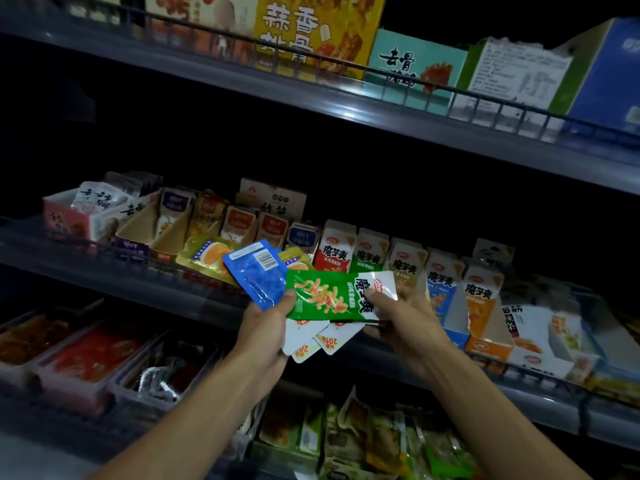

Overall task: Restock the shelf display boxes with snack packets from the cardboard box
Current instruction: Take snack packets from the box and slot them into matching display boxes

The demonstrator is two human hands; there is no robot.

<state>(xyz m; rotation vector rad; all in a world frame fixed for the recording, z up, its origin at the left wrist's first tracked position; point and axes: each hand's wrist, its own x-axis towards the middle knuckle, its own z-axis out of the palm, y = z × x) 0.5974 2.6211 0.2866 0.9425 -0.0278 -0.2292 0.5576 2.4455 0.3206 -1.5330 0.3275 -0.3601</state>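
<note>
the person stands at a dim shelf [346, 112], both hands raised in front of the middle tier. the left hand [266, 327] has its grip clamped on a fanned bunch of snack packets: a blue packet [256, 275] sticking up toward 11 o'clock, and a few white-ended packets [311, 341] hanging out below toward 6 o'clock. the right hand [401, 317] pinches the white end of a green packet [329, 296], which lies flat across the top of the bunch, touching it; its grip is closed on that packet's right end.

the cardboard box the stock comes from is not in view. at about 2 o'clock from the hands, a row of display boxes [405, 268] stands along the shelf rail, each with a colour band at the front, and a green-fronted box [367, 268] sits just behind the green packet.

this looks like the sorting step: picking one flavour out of the handful. the next move probably calls for drawing the green packet free with the right hand, turning it upright, and slipping it into the matching box while the left keeps the rest from sliding.
</note>
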